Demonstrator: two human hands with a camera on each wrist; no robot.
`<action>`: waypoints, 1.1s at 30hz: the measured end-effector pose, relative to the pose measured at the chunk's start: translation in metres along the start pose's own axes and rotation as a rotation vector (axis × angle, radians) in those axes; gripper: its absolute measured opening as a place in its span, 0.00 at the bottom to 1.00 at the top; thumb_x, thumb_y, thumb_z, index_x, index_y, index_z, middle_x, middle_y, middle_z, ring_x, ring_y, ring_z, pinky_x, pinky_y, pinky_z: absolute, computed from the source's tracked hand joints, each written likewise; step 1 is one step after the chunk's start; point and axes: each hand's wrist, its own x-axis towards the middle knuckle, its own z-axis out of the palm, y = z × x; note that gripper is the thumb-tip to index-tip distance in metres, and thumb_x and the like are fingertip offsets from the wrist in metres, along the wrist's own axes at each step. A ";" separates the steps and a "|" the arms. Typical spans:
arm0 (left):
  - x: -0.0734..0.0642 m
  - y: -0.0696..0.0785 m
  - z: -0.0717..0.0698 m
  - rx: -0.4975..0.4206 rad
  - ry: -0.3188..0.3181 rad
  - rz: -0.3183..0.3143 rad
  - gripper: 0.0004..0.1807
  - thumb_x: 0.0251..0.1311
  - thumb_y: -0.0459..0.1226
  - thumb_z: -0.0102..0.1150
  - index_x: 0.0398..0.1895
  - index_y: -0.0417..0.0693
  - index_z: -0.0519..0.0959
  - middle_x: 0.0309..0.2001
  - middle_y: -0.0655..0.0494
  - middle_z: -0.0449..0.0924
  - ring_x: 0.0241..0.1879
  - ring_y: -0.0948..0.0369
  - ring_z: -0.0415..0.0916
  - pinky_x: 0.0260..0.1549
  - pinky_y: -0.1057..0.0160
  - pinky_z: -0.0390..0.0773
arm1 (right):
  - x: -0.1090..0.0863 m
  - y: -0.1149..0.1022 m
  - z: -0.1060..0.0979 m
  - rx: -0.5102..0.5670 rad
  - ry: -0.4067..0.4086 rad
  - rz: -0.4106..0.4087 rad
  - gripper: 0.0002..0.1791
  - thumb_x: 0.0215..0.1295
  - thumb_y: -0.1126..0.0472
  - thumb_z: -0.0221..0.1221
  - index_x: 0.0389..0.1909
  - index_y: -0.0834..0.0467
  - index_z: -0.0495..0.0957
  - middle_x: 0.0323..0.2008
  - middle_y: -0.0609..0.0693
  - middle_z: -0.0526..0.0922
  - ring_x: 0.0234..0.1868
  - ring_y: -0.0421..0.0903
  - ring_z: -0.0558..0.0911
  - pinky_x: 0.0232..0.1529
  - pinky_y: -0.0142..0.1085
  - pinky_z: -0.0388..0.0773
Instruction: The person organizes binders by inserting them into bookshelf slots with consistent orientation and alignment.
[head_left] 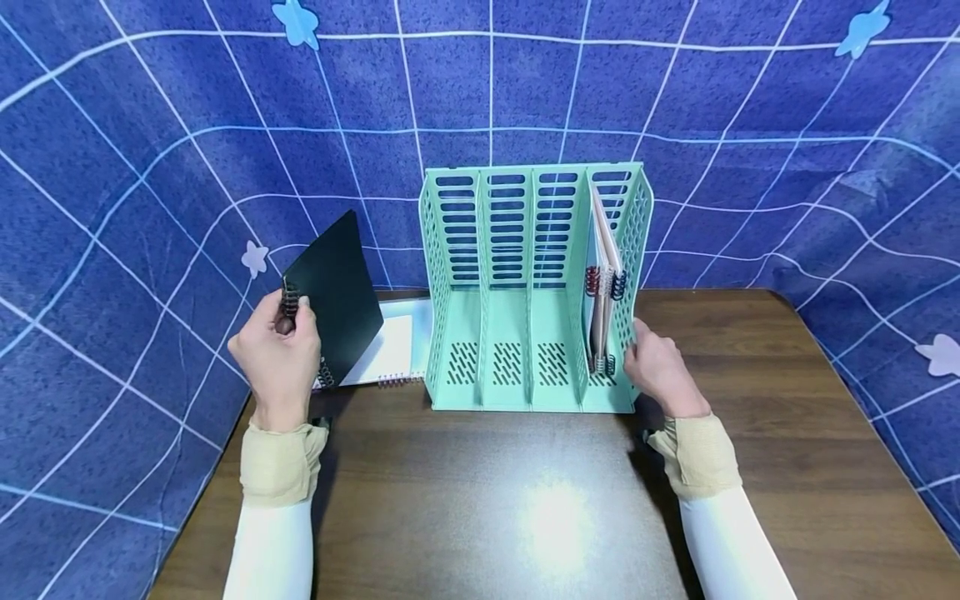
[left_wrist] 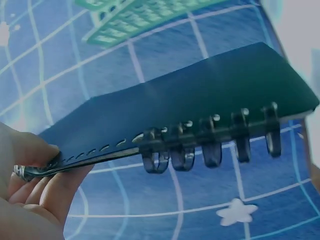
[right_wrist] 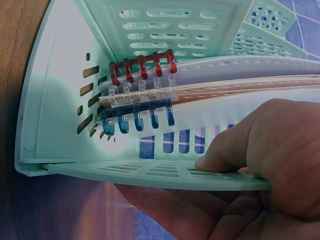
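Note:
My left hand (head_left: pixel 276 362) pinches a black-covered loose-leaf notebook (head_left: pixel 337 300) by its ringed edge, thumb on one face and fingers on the other. The notebook is raised and tilted, left of a mint-green file organizer (head_left: pixel 506 312) with several upright slots. Black binder rings (left_wrist: pixel 212 145) line its spine in the left wrist view. My right hand (head_left: pixel 666 373) grips the organizer's right side wall (right_wrist: pixel 150 175), thumb inside and fingers outside. Several ring-bound notebooks stand in the rightmost slot, with red rings (right_wrist: pixel 142 67), clear rings and blue rings (right_wrist: pixel 139 119).
Behind the black notebook, a white spiral notebook (head_left: pixel 390 346) lies on the brown wooden table (head_left: pixel 480 492), beside the organizer's left wall. A blue cloth (head_left: pixel 525 92) with white lines and stars hangs behind the table and along its sides.

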 end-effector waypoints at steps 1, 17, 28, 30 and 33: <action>0.000 0.005 -0.002 -0.010 0.006 0.003 0.07 0.63 0.30 0.63 0.38 0.37 0.87 0.25 0.46 0.86 0.20 0.77 0.71 0.25 0.81 0.67 | 0.000 0.000 0.000 0.001 -0.001 -0.001 0.22 0.68 0.67 0.47 0.62 0.66 0.68 0.31 0.65 0.79 0.30 0.62 0.79 0.33 0.59 0.75; -0.010 0.073 -0.038 -0.213 0.076 -0.105 0.05 0.63 0.30 0.64 0.33 0.35 0.86 0.29 0.60 0.86 0.24 0.72 0.80 0.29 0.77 0.78 | 0.002 -0.002 -0.003 0.007 0.003 -0.010 0.20 0.67 0.67 0.47 0.59 0.66 0.68 0.35 0.68 0.79 0.32 0.64 0.79 0.35 0.61 0.75; -0.024 0.110 -0.023 -0.356 -0.012 -0.081 0.05 0.63 0.29 0.64 0.37 0.35 0.87 0.30 0.51 0.87 0.25 0.69 0.82 0.29 0.74 0.81 | -0.001 0.002 0.001 0.024 0.003 0.008 0.18 0.68 0.67 0.49 0.57 0.64 0.69 0.34 0.65 0.79 0.31 0.61 0.78 0.32 0.58 0.76; -0.027 0.116 -0.018 -0.387 -0.035 -0.087 0.04 0.63 0.29 0.64 0.37 0.35 0.86 0.30 0.50 0.87 0.24 0.69 0.81 0.28 0.74 0.80 | -0.001 0.002 0.001 0.021 0.006 0.006 0.18 0.68 0.67 0.49 0.58 0.65 0.69 0.34 0.66 0.79 0.31 0.61 0.78 0.32 0.59 0.75; -0.032 0.124 -0.009 -0.417 -0.065 -0.090 0.04 0.63 0.28 0.64 0.37 0.35 0.86 0.30 0.48 0.87 0.23 0.69 0.80 0.26 0.75 0.79 | 0.000 0.003 0.002 0.017 0.008 0.006 0.20 0.68 0.67 0.48 0.59 0.66 0.69 0.35 0.67 0.79 0.31 0.62 0.79 0.34 0.59 0.76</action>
